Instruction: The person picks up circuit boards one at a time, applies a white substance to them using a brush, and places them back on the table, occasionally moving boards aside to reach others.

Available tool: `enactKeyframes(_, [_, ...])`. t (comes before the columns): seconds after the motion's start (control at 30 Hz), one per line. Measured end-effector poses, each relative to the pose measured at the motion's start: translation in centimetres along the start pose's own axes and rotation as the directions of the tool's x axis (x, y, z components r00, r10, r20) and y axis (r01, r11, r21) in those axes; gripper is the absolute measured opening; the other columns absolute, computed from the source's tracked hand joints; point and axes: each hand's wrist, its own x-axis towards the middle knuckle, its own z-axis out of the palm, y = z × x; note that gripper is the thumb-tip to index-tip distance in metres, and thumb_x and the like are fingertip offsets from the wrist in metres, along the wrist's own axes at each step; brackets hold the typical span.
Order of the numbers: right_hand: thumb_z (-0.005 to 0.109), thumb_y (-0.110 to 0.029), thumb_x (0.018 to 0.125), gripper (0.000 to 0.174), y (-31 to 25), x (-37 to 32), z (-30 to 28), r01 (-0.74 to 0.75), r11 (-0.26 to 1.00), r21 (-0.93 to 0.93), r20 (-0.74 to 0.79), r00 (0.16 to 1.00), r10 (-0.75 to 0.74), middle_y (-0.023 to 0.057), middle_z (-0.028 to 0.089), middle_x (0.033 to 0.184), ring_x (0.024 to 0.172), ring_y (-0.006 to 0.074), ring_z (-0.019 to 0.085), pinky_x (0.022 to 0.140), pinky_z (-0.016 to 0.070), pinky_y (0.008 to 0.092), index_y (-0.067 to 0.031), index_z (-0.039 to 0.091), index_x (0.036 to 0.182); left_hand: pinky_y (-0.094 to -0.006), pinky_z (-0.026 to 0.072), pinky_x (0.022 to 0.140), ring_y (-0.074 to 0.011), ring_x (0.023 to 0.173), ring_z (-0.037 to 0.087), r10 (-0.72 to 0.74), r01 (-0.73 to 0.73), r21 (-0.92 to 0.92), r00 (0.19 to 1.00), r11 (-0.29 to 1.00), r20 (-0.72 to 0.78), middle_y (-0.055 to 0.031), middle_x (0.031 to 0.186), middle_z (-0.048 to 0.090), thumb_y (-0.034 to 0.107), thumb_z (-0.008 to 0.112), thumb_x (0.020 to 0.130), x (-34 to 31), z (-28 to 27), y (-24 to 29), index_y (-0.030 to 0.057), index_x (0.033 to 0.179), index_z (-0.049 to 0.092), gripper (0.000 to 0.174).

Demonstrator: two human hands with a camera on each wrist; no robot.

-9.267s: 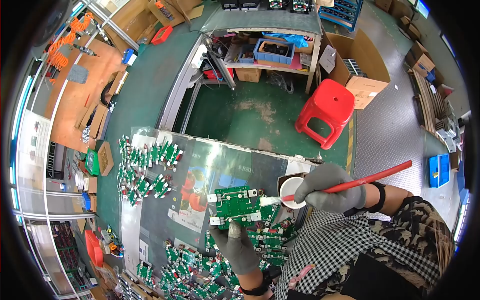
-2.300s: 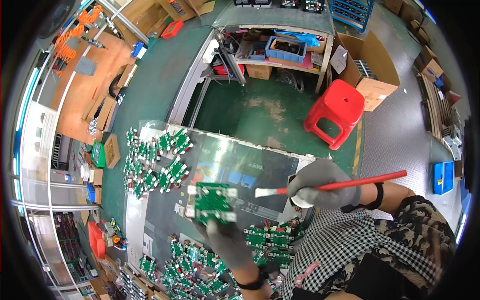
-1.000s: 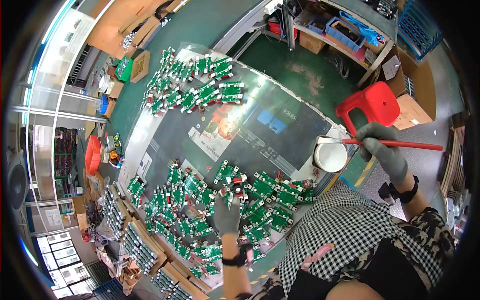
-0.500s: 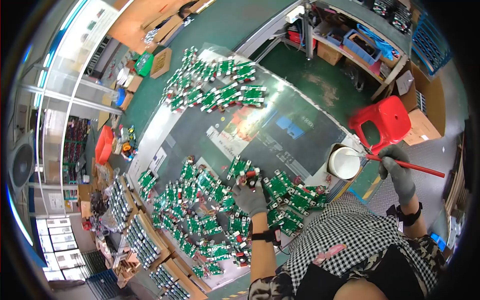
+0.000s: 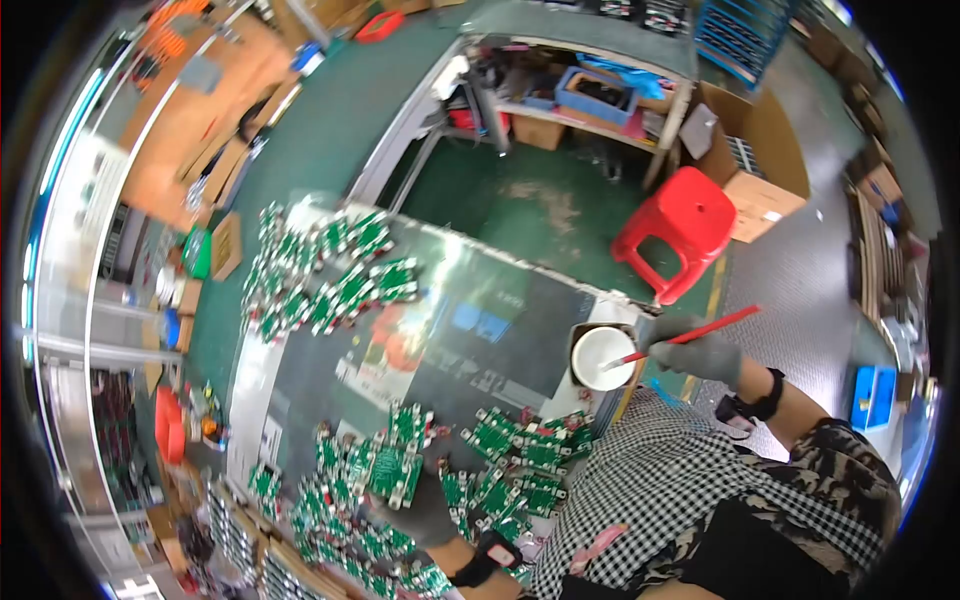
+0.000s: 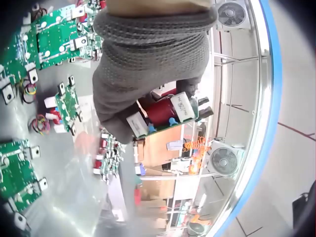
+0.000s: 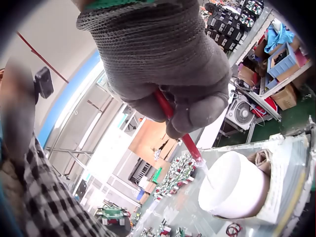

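The gloved left hand point(image 5: 425, 512) grips a green circuit board point(image 5: 395, 474) above many similar boards at the table's front. In the left wrist view, the left hand point(image 6: 143, 74) pinches this board by its edges, and a red component point(image 6: 160, 112) shows on its underside. The gloved right hand point(image 5: 700, 356) holds a red-handled brush point(image 5: 725, 322). Its bristles reach into a white cup point(image 5: 590, 352) at the table's right edge. In the right wrist view, the right hand's point(image 7: 168, 69) fingers curl round the brush handle point(image 7: 190, 146), and its tip is inside the cup point(image 7: 252, 190).
Another group of boards point(image 5: 350, 290) lies on the far left of the table point(image 5: 480, 385). Beyond the right edge stand a red stool point(image 5: 690, 215) and an open carton point(image 5: 765, 195). A shelf with a blue bin point(image 5: 597, 100) is at the back.
The left hand has lifted a board from the pile, with its flat green side now facing the head camera. The brush has tilted, with its tip lower in the cup. The head view has shifted.
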Motion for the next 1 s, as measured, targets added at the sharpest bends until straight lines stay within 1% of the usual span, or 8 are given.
enactKeyframes(0.1, [0.056, -0.014, 0.078, 0.019, 2.3, 1.6, 0.4, 0.072, 0.992, -0.105, 0.006, 0.997, -0.072, 0.0049, 0.059, 0.075, 0.067, 0.0113, 0.055, 0.061, 0.0466, 0.0285, 0.0015, 0.062, 0.086, -0.0287, 0.0482, 0.066, -0.0210, 0.100, 0.053, 0.045, -0.067, 0.321, 0.996, 0.945, 0.077, -0.0100, 0.119, 0.054, 0.027, 0.044, 0.092, -0.1, -1.2, -1.2, 0.0048, 0.124, 0.047, 0.038])
enactKeyframes(0.17, [0.055, -0.014, 0.078, 0.019, 2.8, 2.2, 0.7, 0.029, 0.994, -0.101, 0.000, 1.000, -0.029, 0.0051, 0.060, 0.075, 0.068, 0.0120, 0.056, 0.062, 0.0471, 0.0290, 0.0014, 0.062, 0.087, -0.0293, 0.0481, 0.065, -0.0196, 0.096, 0.053, -0.283, 0.329, -0.154, 0.923, 0.932, 0.261, -0.0104, 0.118, 0.055, 0.027, 0.047, 0.092, -0.6, 1.2, -1.2, 0.0053, 0.123, 0.048, 0.038])
enactKeyframes(0.5, [0.055, -0.011, 0.080, 0.016, 2.2, 1.8, -0.9, -0.269, 0.904, 0.332, 0.028, 0.961, 0.276, 0.0044, 0.060, 0.062, 0.044, 0.0065, 0.050, 0.041, 0.0383, 0.0196, -0.0004, 0.064, 0.087, -0.0308, 0.0483, 0.066, -0.0187, 0.089, 0.058, -0.562, 0.581, -0.158, 0.813, 0.798, 0.154, -0.0073, 0.106, 0.061, 0.020, 0.052, 0.088, -2.3, 5.4, -4.4, 0.0061, 0.114, 0.054, 0.029])
enactKeyframes(0.63, [0.052, -0.012, 0.081, 0.021, -0.8, 0.7, -1.5, -0.147, 0.841, 0.521, 0.050, 0.989, 0.142, 0.0085, 0.062, 0.066, 0.046, 0.0091, 0.053, 0.043, 0.0415, 0.0205, 0.0016, 0.062, 0.093, -0.0262, 0.0478, 0.063, -0.0119, 0.088, 0.056, -0.490, 0.489, 0.070, 0.834, 0.869, 0.253, -0.0053, 0.108, 0.061, 0.003, 0.051, 0.080, -2.8, 6.4, -4.8, -0.0010, 0.114, 0.048, 0.035])
enactKeyframes(0.7, [0.052, -0.013, 0.081, 0.023, -3.1, 0.3, -0.8, -0.071, 0.730, 0.680, 0.118, 0.993, -0.013, 0.0098, 0.064, 0.069, 0.052, 0.0120, 0.057, 0.049, 0.0460, 0.0227, 0.0026, 0.061, 0.095, -0.0282, 0.0407, 0.054, -0.0190, 0.085, 0.056, -0.445, 0.343, 0.392, 0.871, 0.853, 0.207, -0.0094, 0.105, 0.060, 0.028, 0.042, 0.091, -3.2, 6.3, -5.1, 0.0045, 0.117, 0.049, 0.036])
enactKeyframes(0.73, [0.052, -0.016, 0.083, 0.026, -4.2, 0.1, -0.4, -0.096, 0.714, 0.693, 0.166, 0.986, -0.028, 0.0099, 0.065, 0.072, 0.058, 0.0140, 0.061, 0.054, 0.0490, 0.0247, 0.0031, 0.061, 0.098, -0.0244, 0.0400, 0.050, -0.0156, 0.081, 0.057, -0.317, -0.060, 0.769, 0.889, 0.636, 0.331, -0.0079, 0.105, 0.061, 0.020, 0.043, 0.088, -3.6, 6.3, -5.1, 0.0027, 0.115, 0.049, 0.033])
enactKeyframes(0.83, [0.052, -0.016, 0.084, 0.027, -4.7, 0.9, 0.9, 0.052, 0.813, 0.580, 0.187, 0.963, -0.195, 0.0096, 0.066, 0.076, 0.062, 0.0136, 0.062, 0.056, 0.0494, 0.0243, 0.0030, 0.061, 0.100, -0.0222, 0.0403, 0.049, -0.0136, 0.079, 0.058, -0.274, -0.266, 0.791, 0.838, 0.550, 0.472, -0.0079, 0.105, 0.061, 0.014, 0.043, 0.086, -4.3, 7.0, -5.2, 0.0020, 0.114, 0.048, 0.031])
enactKeyframes(1.0, [0.054, -0.012, 0.083, 0.022, -6.6, 0.7, 1.5, 0.046, 0.930, 0.365, 0.175, 0.978, -0.117, 0.0082, 0.066, 0.077, 0.065, 0.0118, 0.062, 0.057, 0.0491, 0.0229, 0.0030, 0.063, 0.097, -0.0248, 0.0361, 0.046, -0.0199, 0.080, 0.056, -0.313, -0.129, 0.824, 0.884, 0.552, 0.348, -0.0123, 0.104, 0.060, 0.036, 0.037, 0.093, -5.5, 8.2, -3.7, 0.0032, 0.125, 0.046, 0.046])
